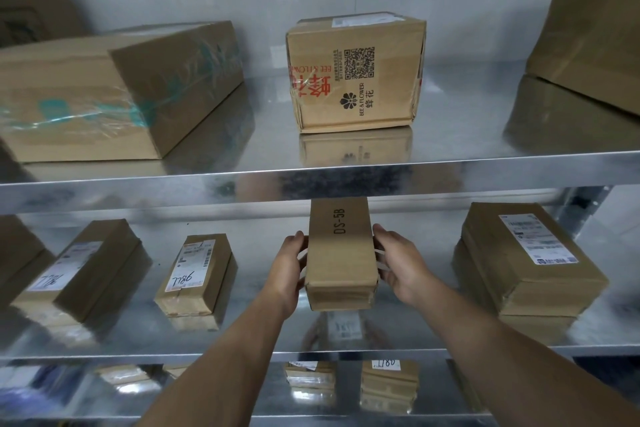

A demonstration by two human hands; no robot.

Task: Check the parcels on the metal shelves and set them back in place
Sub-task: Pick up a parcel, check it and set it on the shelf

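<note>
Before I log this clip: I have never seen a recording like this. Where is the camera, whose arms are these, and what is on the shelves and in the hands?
There is no machine here. A person wears one wide-angle camera on the head, so the single picture looks forward and down along their own bare arms. The left hand and the right hand grip the two long sides of a narrow cardboard parcel printed DS-5B at the middle metal shelf. I cannot tell whether it rests on the shelf or hangs just above it. Also on that shelf are a parcel with a handwritten label to the left and a bigger labelled parcel to the right. The upper shelf holds a Bee & Flower box and a large taped box. More parcels show below.
</note>
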